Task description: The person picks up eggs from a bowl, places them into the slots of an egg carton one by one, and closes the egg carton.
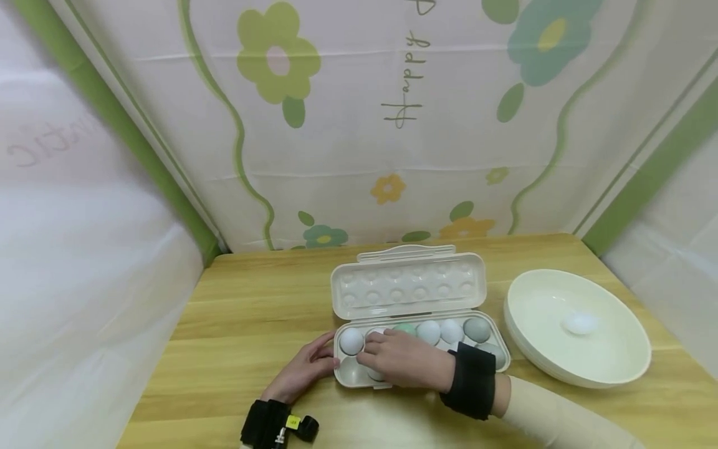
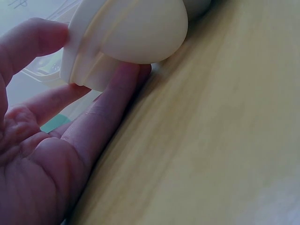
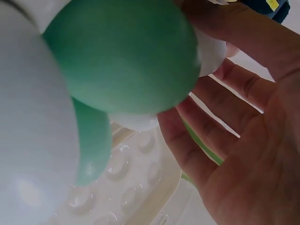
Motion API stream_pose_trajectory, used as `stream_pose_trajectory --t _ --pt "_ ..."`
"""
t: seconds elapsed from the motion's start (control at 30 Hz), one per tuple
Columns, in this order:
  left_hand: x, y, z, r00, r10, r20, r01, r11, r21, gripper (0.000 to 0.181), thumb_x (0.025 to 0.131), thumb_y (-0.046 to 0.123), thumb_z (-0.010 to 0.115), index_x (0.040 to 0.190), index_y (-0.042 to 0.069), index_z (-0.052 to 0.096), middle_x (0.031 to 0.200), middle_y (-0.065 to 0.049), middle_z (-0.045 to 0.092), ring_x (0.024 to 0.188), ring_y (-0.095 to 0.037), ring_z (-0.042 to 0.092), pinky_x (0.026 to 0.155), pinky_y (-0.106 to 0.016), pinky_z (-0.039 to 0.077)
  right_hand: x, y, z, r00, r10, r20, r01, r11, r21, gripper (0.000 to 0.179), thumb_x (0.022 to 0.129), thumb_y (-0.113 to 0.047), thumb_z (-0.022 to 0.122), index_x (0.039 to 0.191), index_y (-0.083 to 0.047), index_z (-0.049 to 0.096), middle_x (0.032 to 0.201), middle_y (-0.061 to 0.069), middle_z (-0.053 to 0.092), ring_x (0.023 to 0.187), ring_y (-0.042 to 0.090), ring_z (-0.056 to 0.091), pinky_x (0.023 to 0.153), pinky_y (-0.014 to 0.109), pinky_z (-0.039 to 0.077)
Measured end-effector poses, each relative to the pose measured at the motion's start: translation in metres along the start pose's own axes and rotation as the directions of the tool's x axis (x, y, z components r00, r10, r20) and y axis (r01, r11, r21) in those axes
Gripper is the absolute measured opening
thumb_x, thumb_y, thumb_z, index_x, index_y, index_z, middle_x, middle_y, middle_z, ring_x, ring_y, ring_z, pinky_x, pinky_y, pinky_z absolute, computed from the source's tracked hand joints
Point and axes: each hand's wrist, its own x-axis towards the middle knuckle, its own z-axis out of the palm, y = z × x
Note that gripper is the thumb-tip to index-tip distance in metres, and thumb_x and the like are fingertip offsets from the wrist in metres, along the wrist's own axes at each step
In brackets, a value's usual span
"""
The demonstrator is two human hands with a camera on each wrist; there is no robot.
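Note:
An egg box (image 1: 341, 380) lies with its lid (image 1: 408, 305) folded back, holding white, green and grey eggs. At its left end my left hand (image 1: 303, 371) grips the box, thumb and fingers against the rim and side (image 2: 89, 42) in the left wrist view. My right hand (image 1: 406, 360) reaches over the front row near the left. In the right wrist view its thumb and fingers curl around a green egg (image 3: 126, 56). A white egg (image 3: 33, 126) and a second green egg (image 3: 93, 140) are beside it. The front left cup (image 1: 352, 371) holds no egg.
A large cream bowl (image 1: 527, 330) stands to the right of the box with a white egg (image 1: 581, 322) in it. The wooden table (image 1: 241, 312) is bounded by printed cloth walls (image 1: 336, 143) at the back and sides. Both wrists wear black straps (image 1: 471, 380).

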Motion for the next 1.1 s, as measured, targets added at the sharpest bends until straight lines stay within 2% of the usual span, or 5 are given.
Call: stream_pose_trajectory --t 0.3,0.5,0.73,0.9,1.1 --pt "-0.001 0.0 0.0 1.0 -0.007 -0.013 0.006 1.0 -0.007 0.062 0.09 0.015 0.057 0.144 0.012 0.026 0.131 -0.025 0.049 0.109 -0.025 0.054 0.086 -0.03 0.048 -0.008 0.004 -0.007 1.0 0.013 -0.014 -0.013 1.0 -0.004 0.017 0.079 -0.016 0.062 0.096 -0.019 0.06 0.097 -0.006 0.064 0.101 0.013 0.054 0.079 0.024 0.049" --pt "-0.002 0.0 0.002 1.0 -0.001 -0.028 0.001 1.0 0.006 0.065 0.089 0.015 0.058 0.145 0.01 0.025 0.131 -0.027 0.049 0.109 -0.024 0.055 0.089 -0.029 0.046 -0.027 0.019 -0.02 0.998 0.06 0.011 -0.06 0.998 -0.01 0.019 0.076 -0.007 0.06 0.092 -0.017 0.06 0.1 -0.003 0.065 0.109 0.018 0.054 0.087 0.03 0.048" --pt "-0.003 0.0 0.0 1.0 -0.003 -0.025 0.004 1.0 0.012 0.064 0.09 0.015 0.057 0.145 0.008 0.024 0.131 -0.027 0.049 0.109 -0.025 0.054 0.088 -0.03 0.046 -0.061 0.042 -0.035 0.977 0.178 0.12 -0.182 0.983 0.019 0.027 0.074 -0.013 0.068 0.099 -0.014 0.059 0.108 0.003 0.064 0.115 0.025 0.05 0.09 0.039 0.047" --pt "-0.003 0.0 0.001 1.0 -0.007 -0.017 0.008 1.0 0.007 0.064 0.09 0.015 0.057 0.145 0.009 0.025 0.13 -0.027 0.05 0.11 -0.024 0.053 0.088 -0.03 0.046 -0.092 0.06 -0.041 0.969 0.229 0.091 -0.232 0.973 0.024 0.035 0.068 -0.012 0.072 0.101 -0.01 0.061 0.105 0.008 0.065 0.111 0.03 0.051 0.089 0.044 0.047" --pt "-0.002 0.001 0.002 1.0 -0.005 -0.013 0.005 1.0 0.006 0.064 0.09 0.015 0.057 0.145 0.008 0.024 0.13 -0.027 0.05 0.11 -0.024 0.053 0.088 -0.03 0.046 -0.133 0.086 -0.051 0.955 0.297 0.025 -0.297 0.955 0.019 0.032 0.064 -0.006 0.073 0.093 -0.006 0.06 0.096 0.012 0.064 0.097 0.031 0.056 0.078 0.046 0.05"
